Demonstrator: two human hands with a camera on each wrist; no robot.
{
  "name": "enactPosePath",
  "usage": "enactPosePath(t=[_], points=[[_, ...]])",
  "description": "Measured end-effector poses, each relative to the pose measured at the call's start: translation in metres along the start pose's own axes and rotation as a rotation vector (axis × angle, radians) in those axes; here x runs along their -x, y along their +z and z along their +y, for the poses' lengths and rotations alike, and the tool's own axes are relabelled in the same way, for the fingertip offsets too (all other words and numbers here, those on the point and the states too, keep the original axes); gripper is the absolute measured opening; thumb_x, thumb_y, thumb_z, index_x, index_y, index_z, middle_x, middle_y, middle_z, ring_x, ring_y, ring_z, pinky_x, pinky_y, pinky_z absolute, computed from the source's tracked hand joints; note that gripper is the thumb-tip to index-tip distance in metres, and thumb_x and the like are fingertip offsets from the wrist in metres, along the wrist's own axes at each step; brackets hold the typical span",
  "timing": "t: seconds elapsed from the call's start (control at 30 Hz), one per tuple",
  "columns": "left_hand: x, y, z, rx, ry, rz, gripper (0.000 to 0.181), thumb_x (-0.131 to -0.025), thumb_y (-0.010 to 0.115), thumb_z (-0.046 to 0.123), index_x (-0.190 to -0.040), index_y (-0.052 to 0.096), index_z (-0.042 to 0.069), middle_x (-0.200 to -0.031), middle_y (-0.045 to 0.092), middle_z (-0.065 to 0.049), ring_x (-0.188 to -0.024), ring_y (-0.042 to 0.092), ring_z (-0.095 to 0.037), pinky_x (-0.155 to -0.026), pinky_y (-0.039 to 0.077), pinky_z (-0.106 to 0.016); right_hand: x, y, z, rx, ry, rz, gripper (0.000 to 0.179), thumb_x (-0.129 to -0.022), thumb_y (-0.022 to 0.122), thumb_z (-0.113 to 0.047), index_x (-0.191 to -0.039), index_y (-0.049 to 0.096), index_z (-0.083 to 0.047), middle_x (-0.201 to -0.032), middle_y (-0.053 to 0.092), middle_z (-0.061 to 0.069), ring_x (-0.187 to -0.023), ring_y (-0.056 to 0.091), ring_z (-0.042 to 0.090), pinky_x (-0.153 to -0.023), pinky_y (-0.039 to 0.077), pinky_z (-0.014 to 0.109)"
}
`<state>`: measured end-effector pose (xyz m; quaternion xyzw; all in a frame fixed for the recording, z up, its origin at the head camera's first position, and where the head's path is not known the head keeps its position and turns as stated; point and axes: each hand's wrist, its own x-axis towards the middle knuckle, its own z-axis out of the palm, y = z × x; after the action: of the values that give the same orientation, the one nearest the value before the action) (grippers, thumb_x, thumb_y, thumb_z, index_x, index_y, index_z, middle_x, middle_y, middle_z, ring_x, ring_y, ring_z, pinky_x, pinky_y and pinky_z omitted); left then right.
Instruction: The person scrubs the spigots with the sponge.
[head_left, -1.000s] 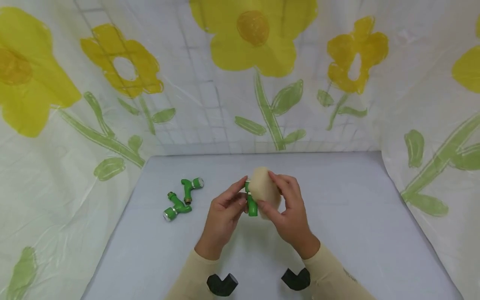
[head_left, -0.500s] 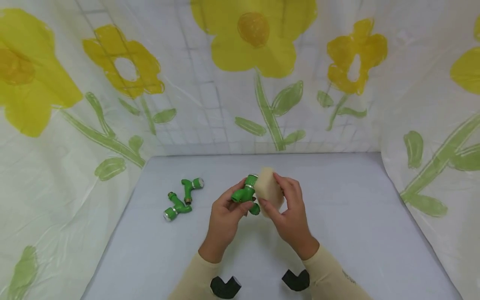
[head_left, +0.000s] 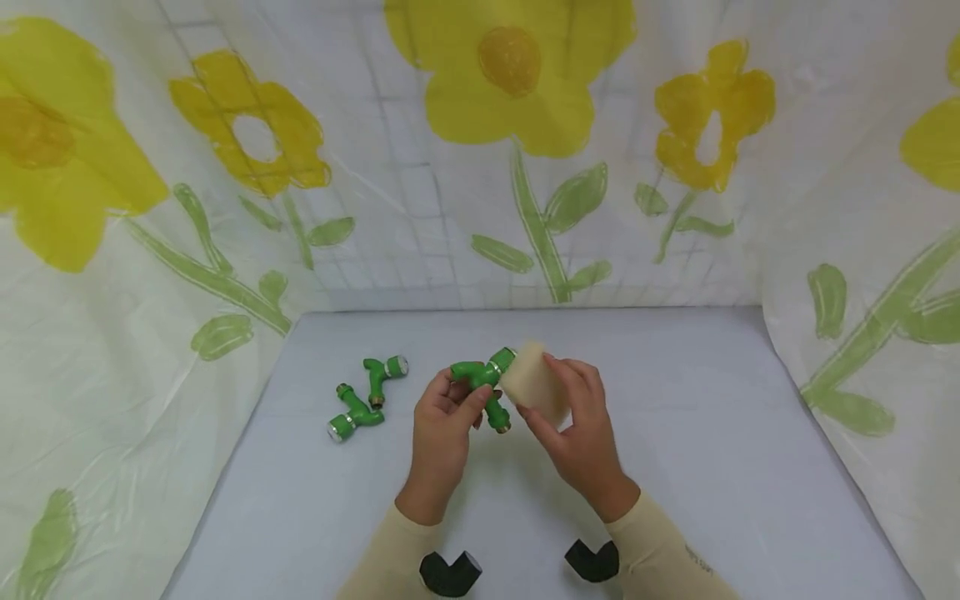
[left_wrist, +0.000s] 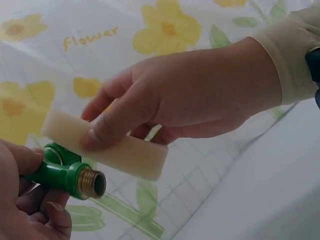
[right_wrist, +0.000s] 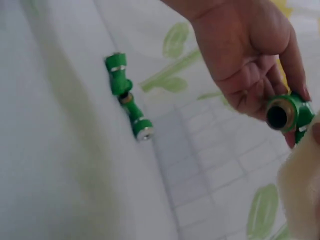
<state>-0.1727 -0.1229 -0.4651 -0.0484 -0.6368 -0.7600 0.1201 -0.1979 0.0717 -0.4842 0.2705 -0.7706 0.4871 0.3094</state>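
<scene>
A green plastic tap (head_left: 484, 377) with a threaded brass end is pinched between the thumb and fingers of my left hand (head_left: 441, 433). In the left wrist view the brass thread of that tap (left_wrist: 65, 176) points toward the lower right. My right hand (head_left: 585, 425) grips a cream-coloured sponge block (head_left: 534, 383) by its sides. The sponge (left_wrist: 110, 145) is against or very near the tap's knob end; touching cannot be told for sure. In the right wrist view the tap's round opening (right_wrist: 277, 116) faces the camera, with the sponge at the right edge.
Two more green taps lie on the white table (head_left: 690, 442) to the left: one tap (head_left: 381, 379) farther back, the other tap (head_left: 356, 415) nearer, close together. A flower-printed curtain (head_left: 420, 250) stands behind the table and along both sides.
My left hand has turned the tap from upright to lying across, its spout now pointing left and its threaded end down. The sponge has tilted slightly in my right hand.
</scene>
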Motion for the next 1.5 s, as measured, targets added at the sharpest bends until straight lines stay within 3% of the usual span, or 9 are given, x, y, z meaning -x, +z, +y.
enactPosePath(t=[0.23,0.47,0.6,0.73,0.93,1.03,1.2,1.3,1.5], points=[[0.001,0.004,0.001,-0.030,0.032,-0.044,0.027,-0.102,0.079,0.007,-0.124,0.068,-0.004,-0.108,0.076,-0.018,-0.079,0.063,-0.019,-0.063,0.047,-0.023,-0.008,0.002,0.000,0.005,-0.099,0.068,0.060,-0.104,0.075,-0.035,-0.152,0.060,-0.002,-0.133,0.056,0.023,-0.121,0.054,0.041,-0.088,0.052,0.049],[-0.001,0.004,0.001,-0.095,0.076,0.020,0.063,-0.106,0.073,0.003,-0.162,0.049,0.016,-0.096,0.074,-0.014,-0.062,0.048,-0.012,-0.054,0.038,-0.021,0.001,0.005,0.004,0.056,-0.097,0.032,0.059,-0.102,0.077,-0.031,-0.150,0.060,0.000,-0.130,0.057,0.021,-0.120,0.054,0.038,-0.088,0.054,0.049],[0.001,0.008,-0.003,-0.164,0.139,-0.027,0.041,-0.109,0.066,0.001,-0.150,0.066,0.006,-0.083,0.064,-0.012,-0.060,0.043,-0.011,-0.054,0.038,-0.021,-0.010,0.008,0.001,0.034,-0.165,0.069,0.059,-0.107,0.073,-0.037,-0.151,0.061,0.000,-0.130,0.057,0.024,-0.118,0.054,0.043,-0.094,0.049,0.048],[0.001,0.007,-0.001,-0.131,0.115,-0.033,0.031,-0.112,0.059,0.002,-0.140,0.073,0.002,-0.094,0.065,-0.014,-0.067,0.046,-0.014,-0.058,0.041,-0.021,-0.007,0.007,0.002,0.087,-0.183,0.075,0.057,-0.109,0.068,-0.041,-0.147,0.062,0.001,-0.127,0.058,0.024,-0.115,0.055,0.042,-0.092,0.048,0.043],[-0.002,0.001,-0.004,-0.111,0.031,-0.133,0.061,-0.101,0.051,-0.017,-0.154,0.063,0.010,-0.132,0.068,-0.014,-0.094,0.062,-0.022,-0.071,0.052,-0.023,-0.001,0.004,0.006,0.090,-0.171,0.082,0.056,-0.109,0.067,-0.039,-0.147,0.062,0.002,-0.127,0.057,0.024,-0.115,0.054,0.041,-0.091,0.047,0.039],[-0.003,0.002,-0.009,-0.215,0.137,-0.159,0.061,-0.098,0.059,-0.019,-0.154,0.062,0.006,-0.130,0.072,-0.013,-0.098,0.067,-0.021,-0.074,0.057,-0.024,-0.010,0.003,0.002,0.044,-0.196,0.078,0.054,-0.108,0.068,-0.034,-0.148,0.062,0.001,-0.129,0.057,0.025,-0.115,0.053,0.043,-0.092,0.047,0.041],[-0.004,0.002,-0.014,-0.361,0.326,-0.069,0.045,-0.098,0.063,-0.019,-0.137,0.073,0.000,-0.107,0.077,-0.011,-0.077,0.067,-0.019,-0.063,0.057,-0.026,-0.009,0.004,0.000,0.041,-0.187,0.061,0.054,-0.108,0.070,-0.033,-0.148,0.062,0.001,-0.129,0.057,0.026,-0.116,0.054,0.043,-0.088,0.050,0.046],[-0.004,0.001,-0.013,-0.296,0.211,-0.024,0.034,-0.104,0.069,-0.007,-0.135,0.076,0.005,-0.099,0.077,-0.009,-0.073,0.068,-0.020,-0.063,0.055,-0.026,0.004,0.007,0.003,0.083,-0.114,0.043,0.057,-0.102,0.077,-0.027,-0.149,0.060,0.001,-0.129,0.056,0.023,-0.118,0.053,0.041,-0.085,0.053,0.051],[-0.002,0.001,-0.013,-0.109,-0.225,0.032,0.020,-0.105,0.078,0.020,-0.110,0.080,0.001,-0.066,0.062,-0.005,-0.055,0.047,-0.013,-0.049,0.035,-0.021,0.008,0.015,0.007,0.141,-0.109,0.058,0.058,-0.102,0.076,-0.025,-0.150,0.059,0.001,-0.129,0.056,0.023,-0.114,0.053,0.042,-0.085,0.050,0.050]])
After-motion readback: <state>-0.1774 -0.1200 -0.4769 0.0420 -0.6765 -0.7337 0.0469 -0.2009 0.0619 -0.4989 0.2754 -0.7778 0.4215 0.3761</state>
